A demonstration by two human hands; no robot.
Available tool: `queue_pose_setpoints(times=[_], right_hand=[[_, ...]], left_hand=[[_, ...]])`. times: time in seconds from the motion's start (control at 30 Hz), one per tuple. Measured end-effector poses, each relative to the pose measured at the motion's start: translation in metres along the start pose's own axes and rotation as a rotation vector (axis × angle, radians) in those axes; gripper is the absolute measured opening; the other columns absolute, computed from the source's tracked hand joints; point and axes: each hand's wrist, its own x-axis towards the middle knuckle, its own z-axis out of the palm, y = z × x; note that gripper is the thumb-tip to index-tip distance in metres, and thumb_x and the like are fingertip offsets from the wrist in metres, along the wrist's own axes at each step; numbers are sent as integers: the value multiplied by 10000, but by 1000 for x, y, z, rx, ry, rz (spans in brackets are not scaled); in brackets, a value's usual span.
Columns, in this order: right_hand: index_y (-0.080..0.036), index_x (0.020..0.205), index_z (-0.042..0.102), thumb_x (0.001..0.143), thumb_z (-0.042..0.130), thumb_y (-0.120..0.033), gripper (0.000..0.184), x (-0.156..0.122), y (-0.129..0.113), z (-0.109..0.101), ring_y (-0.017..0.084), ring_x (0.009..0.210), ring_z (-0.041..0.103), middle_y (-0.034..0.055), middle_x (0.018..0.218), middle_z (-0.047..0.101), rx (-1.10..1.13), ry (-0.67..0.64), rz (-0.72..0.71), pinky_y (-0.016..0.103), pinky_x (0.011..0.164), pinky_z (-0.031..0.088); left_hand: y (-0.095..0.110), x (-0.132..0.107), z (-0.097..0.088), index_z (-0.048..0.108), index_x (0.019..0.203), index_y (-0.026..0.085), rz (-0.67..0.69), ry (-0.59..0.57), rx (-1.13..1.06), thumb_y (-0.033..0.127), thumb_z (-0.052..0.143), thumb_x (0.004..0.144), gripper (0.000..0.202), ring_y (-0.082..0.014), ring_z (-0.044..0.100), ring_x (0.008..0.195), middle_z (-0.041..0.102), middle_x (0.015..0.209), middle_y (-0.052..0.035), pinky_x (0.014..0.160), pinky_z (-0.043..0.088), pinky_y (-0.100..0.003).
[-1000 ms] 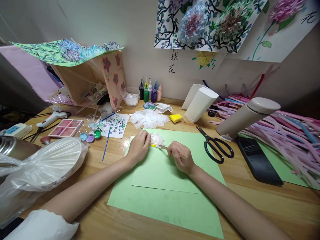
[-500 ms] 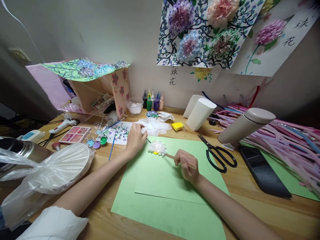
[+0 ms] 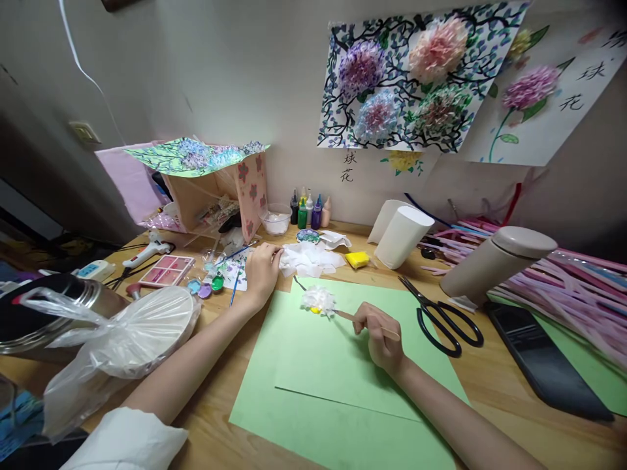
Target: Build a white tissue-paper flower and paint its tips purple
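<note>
My right hand (image 3: 379, 334) is closed around a flat wooden stick (image 3: 345, 315). The stick's far end reaches the edge of a white ruffled paper flower (image 3: 318, 299), which has a yellow patch low on its front. A dark stem end (image 3: 299, 282) pokes out at the flower's upper left. Beneath lie light green paper sheets (image 3: 333, 365), one upon another. My left hand (image 3: 262, 274) is at the left edge of a pile of thin white tissue pieces (image 3: 311, 259), fingers bent downward and together; whatever its fingertips hold is hidden.
Black scissors (image 3: 441, 320), a phone (image 3: 543, 359) and a beige flask (image 3: 494, 261) stand or lie to the right. Behind are a paper roll (image 3: 404, 236), a yellow packet (image 3: 357, 260) and paint bottles (image 3: 309, 212). A bagged bowl (image 3: 142, 326) occupies the left.
My left hand has moved left and back from beside the flower's stem to the tissue pile. My right hand stays with the stick at the flower. The view has tilted slightly.
</note>
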Motion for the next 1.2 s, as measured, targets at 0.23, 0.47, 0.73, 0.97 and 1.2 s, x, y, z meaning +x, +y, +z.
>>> queue_pose_setpoints(times=[0.23, 0.47, 0.73, 0.97, 1.2], right_hand=[[-193, 709, 514, 950, 284, -263, 340, 2, -2, 0, 150, 597, 485, 25, 641, 513, 10, -60, 6, 301, 564, 380], [-199, 716, 497, 944, 291, -248, 312, -1, 0, -1, 155, 582, 469, 18, 614, 501, 55, 53, -72, 310, 559, 373], [-193, 758, 475, 932, 282, -211, 261, 7, -5, 2, 159, 615, 444, 33, 637, 483, 9, -321, -177, 298, 563, 379], [-202, 776, 457, 942, 266, -227, 254, 10, -6, 4, 162, 622, 430, 32, 646, 472, -78, -380, -190, 291, 568, 373], [-197, 772, 461, 942, 273, -210, 254, 11, -5, 5, 157, 624, 425, 31, 647, 477, -118, -378, -153, 290, 568, 377]], left_hand=[[32, -40, -10, 686, 822, 194, -65, -334, -669, 361, 563, 833, 207, -157, 598, 783, 700, 841, -21, 695, 432, -272], [39, -58, 2, 704, 822, 191, 24, -523, -724, 305, 599, 820, 155, -158, 615, 799, 704, 840, -28, 728, 440, -274], [33, -61, 7, 694, 851, 206, 163, -378, -519, 264, 588, 840, 121, -163, 572, 819, 639, 830, -31, 752, 418, -289], [32, -59, 13, 696, 860, 213, 175, -399, -540, 278, 590, 838, 126, -168, 572, 820, 631, 824, -33, 753, 423, -294], [29, -55, 13, 624, 890, 179, -32, -337, -650, 296, 359, 944, 295, -166, 558, 887, 608, 891, -43, 788, 414, -282]])
